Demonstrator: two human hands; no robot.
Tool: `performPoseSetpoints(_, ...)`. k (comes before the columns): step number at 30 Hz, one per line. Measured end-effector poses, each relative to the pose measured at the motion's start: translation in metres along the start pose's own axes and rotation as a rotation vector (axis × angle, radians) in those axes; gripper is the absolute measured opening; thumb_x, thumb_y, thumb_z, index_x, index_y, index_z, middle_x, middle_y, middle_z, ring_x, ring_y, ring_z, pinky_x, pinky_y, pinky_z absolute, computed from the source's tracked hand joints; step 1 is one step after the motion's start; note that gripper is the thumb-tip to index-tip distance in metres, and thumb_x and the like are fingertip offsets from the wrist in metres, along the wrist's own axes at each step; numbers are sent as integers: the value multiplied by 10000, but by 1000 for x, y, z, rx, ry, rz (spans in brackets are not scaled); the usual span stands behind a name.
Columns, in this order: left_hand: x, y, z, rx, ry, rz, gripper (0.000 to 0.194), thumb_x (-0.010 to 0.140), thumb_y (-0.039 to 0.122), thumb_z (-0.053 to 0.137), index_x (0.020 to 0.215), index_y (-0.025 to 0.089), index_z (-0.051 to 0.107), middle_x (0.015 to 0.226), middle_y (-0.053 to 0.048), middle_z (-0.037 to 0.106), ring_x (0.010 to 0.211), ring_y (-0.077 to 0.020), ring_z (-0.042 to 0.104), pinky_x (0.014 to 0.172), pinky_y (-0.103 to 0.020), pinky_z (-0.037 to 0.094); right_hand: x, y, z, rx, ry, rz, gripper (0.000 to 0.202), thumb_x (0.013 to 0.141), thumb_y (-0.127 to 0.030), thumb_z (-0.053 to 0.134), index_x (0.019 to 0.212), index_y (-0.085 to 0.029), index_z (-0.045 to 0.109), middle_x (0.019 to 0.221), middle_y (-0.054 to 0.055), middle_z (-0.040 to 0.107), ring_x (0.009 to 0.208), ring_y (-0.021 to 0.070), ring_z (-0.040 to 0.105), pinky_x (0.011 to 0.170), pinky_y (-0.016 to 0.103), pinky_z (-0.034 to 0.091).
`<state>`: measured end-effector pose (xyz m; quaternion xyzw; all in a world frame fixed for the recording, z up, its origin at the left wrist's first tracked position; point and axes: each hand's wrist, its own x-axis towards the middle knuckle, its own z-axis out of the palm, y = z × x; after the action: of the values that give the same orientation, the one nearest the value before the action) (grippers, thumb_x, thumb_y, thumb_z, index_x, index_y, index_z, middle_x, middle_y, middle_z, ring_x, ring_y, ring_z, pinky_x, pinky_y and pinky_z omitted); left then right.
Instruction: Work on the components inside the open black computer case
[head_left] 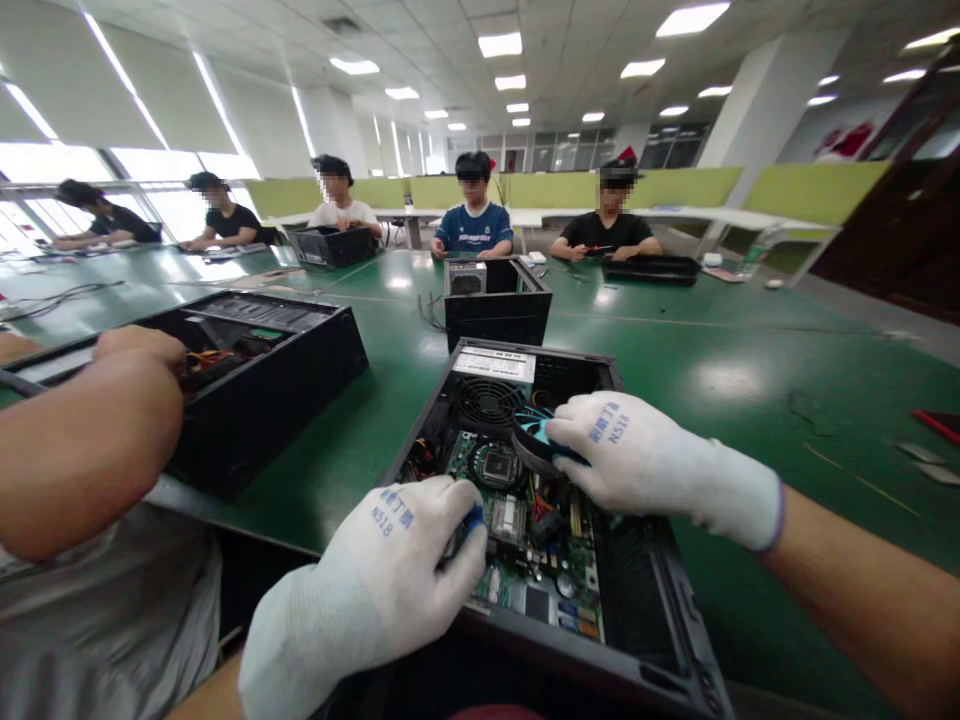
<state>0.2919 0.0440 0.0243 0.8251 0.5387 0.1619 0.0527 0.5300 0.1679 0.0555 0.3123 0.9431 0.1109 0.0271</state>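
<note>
An open black computer case (pixel 660 610) lies on its side in front of me, with a green motherboard (pixel 525 570) inside. My right hand (pixel 622 450), in a white glove, grips a round cooling fan (pixel 534 440) with blue blades, tilted over the board. Just left of the fan, the processor socket (pixel 498 466) is uncovered. My left hand (pixel 409 560), also gloved, is closed at the left edge of the case; a bit of something blue shows between thumb and fingers, too hidden to name. The power supply (pixel 491 385) with its grille sits at the far end of the case.
To the left, a co-worker's bare arm (pixel 90 430) reaches into another open case (pixel 277 400). A further case (pixel 496 305) stands beyond mine on the green table (pixel 720 380). Several people sit across the table. A red tool (pixel 939 425) lies at the right edge.
</note>
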Motion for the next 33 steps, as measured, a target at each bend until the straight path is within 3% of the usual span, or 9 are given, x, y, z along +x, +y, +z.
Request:
performPoseSetpoints(5, -1, -2, 2, -22, 4, -7, 202, 1003, 336, 400, 1020, 225, 567, 879, -19, 647, 813, -219, 638, 729, -373, 444, -1, 7, -5, -65, -20, 157, 248, 906, -354, 496, 953, -193, 679, 926, 115, 736, 868, 277, 696, 731, 363, 483)
performPoseSetpoints(14, 1, -1, 2, -23, -9, -33, 188, 1003, 345, 408, 1018, 243, 564, 883, -6, 653, 821, -216, 636, 729, -362, 430, 29, 19, 1, -24, 14, 407, 426, 956, -500, 372, 942, -195, 669, 955, 150, 746, 873, 294, 714, 728, 378, 487)
performPoseSetpoints(23, -3, 0, 3, -7, 19, -33, 200, 1010, 355, 393, 1042, 244, 557, 906, -7, 655, 840, -218, 639, 750, -366, 423, 51, 43, 15, 27, -44, 713, 453, 980, -439, 326, 1165, -126, 595, 1000, 220, 738, 971, 365, 719, 748, 430, 502)
performPoseSetpoints(28, -1, 1, 2, -21, 3, -44, 194, 1009, 351, 401, 1038, 251, 564, 908, -2, 660, 838, -212, 638, 745, -359, 415, 47, 48, 22, 54, -6, 677, 489, 994, -441, 319, 1324, -133, 507, 1038, 210, 738, 970, 355, 718, 745, 414, 493)
performPoseSetpoints(33, 0, 0, 3, -26, -32, -70, 173, 1008, 360, 404, 1006, 261, 546, 882, 7, 642, 813, -203, 621, 733, -358, 393, 37, 51, 24, 61, -10, 511, 438, 1004, -396, 306, 1244, -142, 570, 1131, 201, 721, 1016, 326, 699, 788, 391, 482)
